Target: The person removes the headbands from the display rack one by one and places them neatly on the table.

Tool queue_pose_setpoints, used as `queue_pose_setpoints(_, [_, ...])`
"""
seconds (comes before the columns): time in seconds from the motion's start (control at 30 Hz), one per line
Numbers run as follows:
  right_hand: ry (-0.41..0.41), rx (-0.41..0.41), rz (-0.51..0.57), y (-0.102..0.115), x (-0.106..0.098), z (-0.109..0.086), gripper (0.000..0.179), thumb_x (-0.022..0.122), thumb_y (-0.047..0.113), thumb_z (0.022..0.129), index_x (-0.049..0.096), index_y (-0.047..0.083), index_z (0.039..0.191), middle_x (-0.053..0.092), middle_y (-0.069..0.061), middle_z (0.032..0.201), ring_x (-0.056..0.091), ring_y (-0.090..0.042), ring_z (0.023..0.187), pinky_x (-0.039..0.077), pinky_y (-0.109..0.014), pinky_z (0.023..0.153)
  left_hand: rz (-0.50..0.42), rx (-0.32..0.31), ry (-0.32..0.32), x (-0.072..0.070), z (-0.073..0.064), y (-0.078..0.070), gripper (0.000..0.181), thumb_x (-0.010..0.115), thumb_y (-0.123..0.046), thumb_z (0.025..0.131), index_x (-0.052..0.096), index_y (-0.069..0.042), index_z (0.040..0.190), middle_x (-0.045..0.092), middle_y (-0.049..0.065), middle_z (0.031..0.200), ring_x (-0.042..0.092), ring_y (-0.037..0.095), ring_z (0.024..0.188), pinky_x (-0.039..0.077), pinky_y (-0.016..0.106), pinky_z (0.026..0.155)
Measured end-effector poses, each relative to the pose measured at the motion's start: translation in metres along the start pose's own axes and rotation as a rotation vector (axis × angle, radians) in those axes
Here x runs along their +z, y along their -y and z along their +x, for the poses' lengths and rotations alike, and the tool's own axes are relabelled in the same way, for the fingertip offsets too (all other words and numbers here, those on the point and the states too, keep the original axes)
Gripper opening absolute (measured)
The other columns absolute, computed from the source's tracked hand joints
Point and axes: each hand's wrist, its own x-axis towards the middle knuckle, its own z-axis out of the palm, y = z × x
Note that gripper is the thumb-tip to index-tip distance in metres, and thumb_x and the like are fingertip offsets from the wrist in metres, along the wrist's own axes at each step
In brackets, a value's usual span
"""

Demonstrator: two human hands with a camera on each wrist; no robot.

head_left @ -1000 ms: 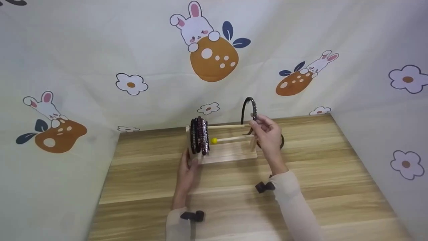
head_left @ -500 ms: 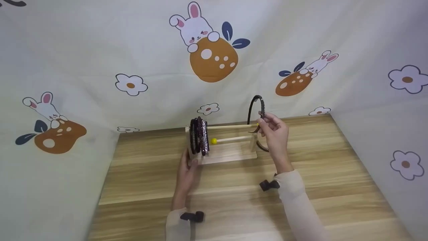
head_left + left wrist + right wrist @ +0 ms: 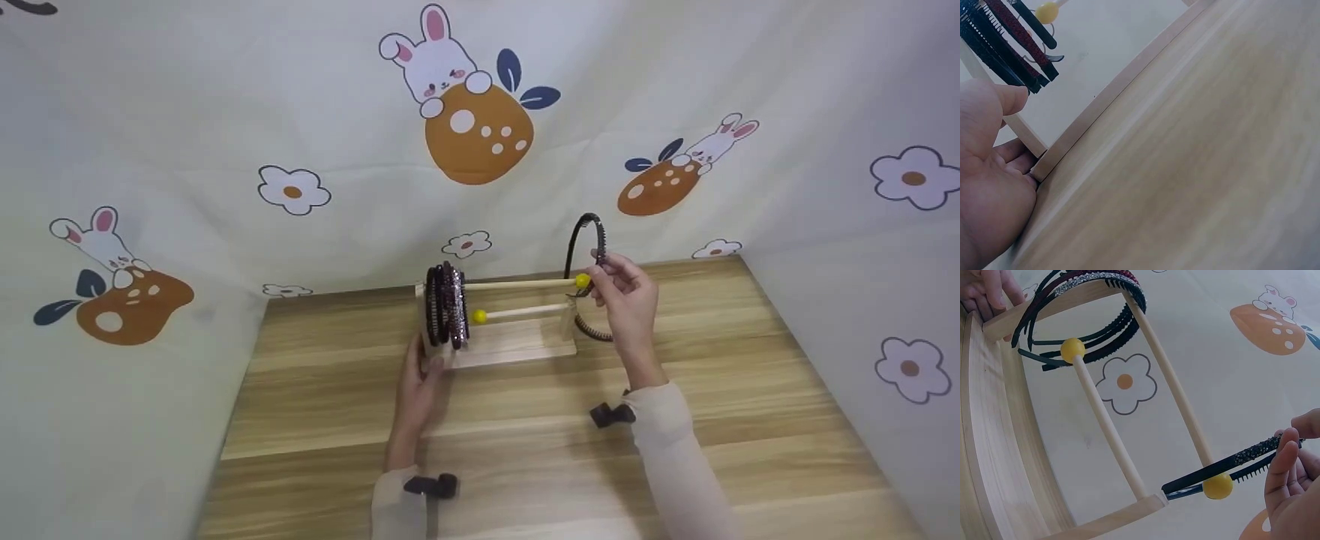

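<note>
A wooden headband rack (image 3: 525,341) stands near the back of the table, with two rods ending in yellow balls. Several dark and glittery headbands (image 3: 447,304) hang bunched at its left end. My left hand (image 3: 416,390) grips the rack's lower left corner; in the left wrist view its fingers go behind the wood. With thumb and fingers, my right hand (image 3: 630,311) pinches a black glittery headband (image 3: 1252,451) beside the yellow ball (image 3: 1217,486) of the upper rod. Whether that ball lies inside the headband's loop, I cannot tell. A dark toothed arc (image 3: 592,330) shows beside the right upright.
The wood-grain table (image 3: 495,450) runs up to a cloth backdrop (image 3: 360,112) printed with rabbits and flowers. The lower rod's yellow ball (image 3: 480,316) points left, close to the bunched headbands.
My right hand has moved to the right with the headband, and the upper rod's yellow ball has come into sight. The left hand, rack and bunched headbands stay put.
</note>
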Motion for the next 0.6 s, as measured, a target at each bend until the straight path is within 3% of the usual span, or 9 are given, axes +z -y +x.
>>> queue_pose_setpoints(0.6, [-0.034,0.017,-0.052,-0.011,-0.019,0.002,0.023,0.076,-0.008,0.098,0.075,-0.015,0.120,0.073,-0.001,0.086,0.059,-0.007,0.060,0.053,-0.018,0.053,0.014,-0.042,-0.006,0.000,-0.002,-0.001,0.072,0.056,-0.023,0.118,0.019,-0.011,0.178,0.021,0.025,0.181,0.027,0.051,0.164,0.023,0.068,0.133])
